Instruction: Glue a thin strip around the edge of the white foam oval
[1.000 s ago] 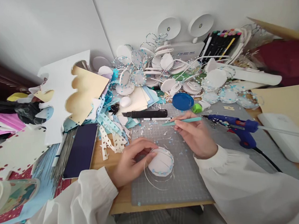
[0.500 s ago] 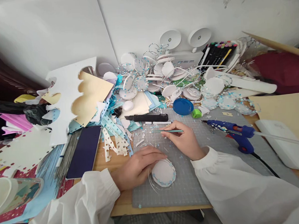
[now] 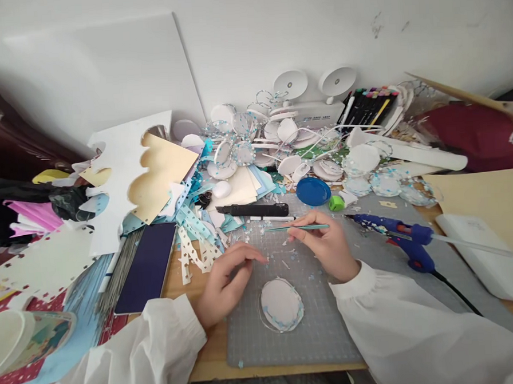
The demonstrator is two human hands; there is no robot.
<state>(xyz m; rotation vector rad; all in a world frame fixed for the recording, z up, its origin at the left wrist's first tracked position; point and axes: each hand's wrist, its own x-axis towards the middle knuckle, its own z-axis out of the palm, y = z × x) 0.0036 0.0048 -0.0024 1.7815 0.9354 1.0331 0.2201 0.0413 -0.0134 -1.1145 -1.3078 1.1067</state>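
One white disc (image 3: 282,304), near left grip (image 3: 226,279), tweezers (image 3: 314,227) in right grip (image 3: 325,243)

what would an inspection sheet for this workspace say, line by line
Surface: gray cutting mat on a wooden table, small scraps scattered over it
Job's things: white disc with blue bits along its edge, lying on the mat; teal tweezers
Clutter: patterned paper strips, black cutter, blue lid
Grippers: left hand open near the disc; right hand holding the tweezers
Cables: black cord from the glue gun, far end hidden
Surroundings: pale wall behind
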